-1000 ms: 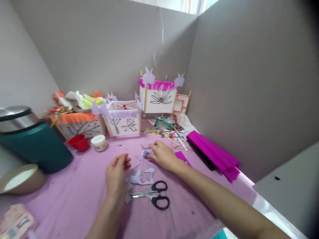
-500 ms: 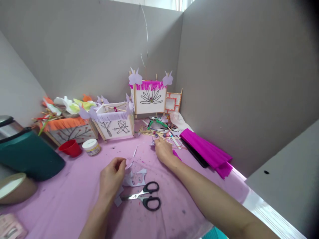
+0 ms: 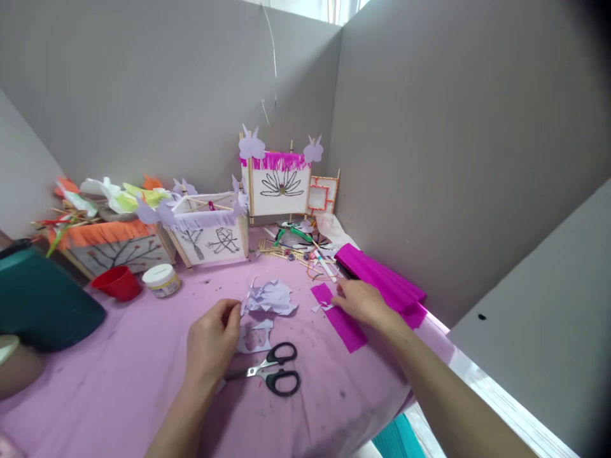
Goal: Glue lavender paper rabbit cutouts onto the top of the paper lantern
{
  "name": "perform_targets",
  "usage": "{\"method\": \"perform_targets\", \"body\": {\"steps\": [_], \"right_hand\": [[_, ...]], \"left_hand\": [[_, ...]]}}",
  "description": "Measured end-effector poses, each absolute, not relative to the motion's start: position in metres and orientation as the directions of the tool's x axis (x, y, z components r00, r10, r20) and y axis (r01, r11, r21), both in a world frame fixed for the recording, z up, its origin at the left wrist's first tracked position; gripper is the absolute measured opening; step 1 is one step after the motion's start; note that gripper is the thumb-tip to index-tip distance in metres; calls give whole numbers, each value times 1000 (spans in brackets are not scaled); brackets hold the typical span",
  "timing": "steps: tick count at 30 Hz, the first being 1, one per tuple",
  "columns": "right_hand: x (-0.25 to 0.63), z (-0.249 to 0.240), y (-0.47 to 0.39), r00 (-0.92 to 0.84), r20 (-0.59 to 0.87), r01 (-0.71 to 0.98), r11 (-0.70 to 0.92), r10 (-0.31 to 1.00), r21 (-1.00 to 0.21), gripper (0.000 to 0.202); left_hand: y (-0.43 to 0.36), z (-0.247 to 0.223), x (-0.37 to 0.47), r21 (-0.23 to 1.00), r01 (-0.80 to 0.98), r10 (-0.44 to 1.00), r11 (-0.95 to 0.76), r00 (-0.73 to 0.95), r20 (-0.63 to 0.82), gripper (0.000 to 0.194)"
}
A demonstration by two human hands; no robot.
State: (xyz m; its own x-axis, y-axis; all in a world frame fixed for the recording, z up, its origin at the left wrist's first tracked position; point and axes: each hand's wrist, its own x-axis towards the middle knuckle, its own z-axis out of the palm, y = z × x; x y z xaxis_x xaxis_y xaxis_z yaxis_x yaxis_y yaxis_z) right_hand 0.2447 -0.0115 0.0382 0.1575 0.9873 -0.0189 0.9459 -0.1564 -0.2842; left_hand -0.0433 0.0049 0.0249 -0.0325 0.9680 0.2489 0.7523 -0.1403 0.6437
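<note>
My left hand is closed in a pinch, and a bit of lavender paper shows at its fingertips. Beside it lies crumpled lavender paper. A cut-out lavender sheet with holes is just below that. Black-handled scissors rest nearer me, their blades pointing left towards my left wrist. My right hand reaches low over a magenta paper strip, fingers bent together at small pale paper scraps on it. Whether those fingers grip a scrap is hard to make out.
Paper-sided stick lanterns and a taller one line the back. A red cup, a white jar and a green flask stand left. Thin sticks and folded magenta paper lie at right.
My right hand has moved right and nearer, from the sticks to the magenta strip. Crumpled lavender paper now lies beside my left hand, which keeps its pinch. The view has shifted right.
</note>
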Motion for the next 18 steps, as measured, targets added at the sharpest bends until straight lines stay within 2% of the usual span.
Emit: {"method": "perform_targets", "body": {"steps": [3, 8, 13, 15, 18], "right_hand": [[238, 23, -19, 179, -45, 943, -184, 983, -278, 26], [202, 21, -8, 110, -33, 927, -115, 993, -356, 14], [167, 49, -3, -69, 176, 891, 140, 982, -432, 19], [152, 59, -3, -127, 241, 878, 222, 962, -424, 22], [131, 63, -4, -217, 333, 831, 352, 918, -430, 21]], "left_hand": [[4, 23, -45, 644, 749, 956, -157, -48, 289, 23], [4, 21, -48, 665, 731, 950, -155, -74, 302, 23], [5, 19, -44, 729, 659, 957, -184, -51, 287, 24], [6, 18, -40, 844, 509, 974, -169, -42, 221, 30], [7, 18, -36, 993, 107, 998, -47, 38, 43, 47]]}}
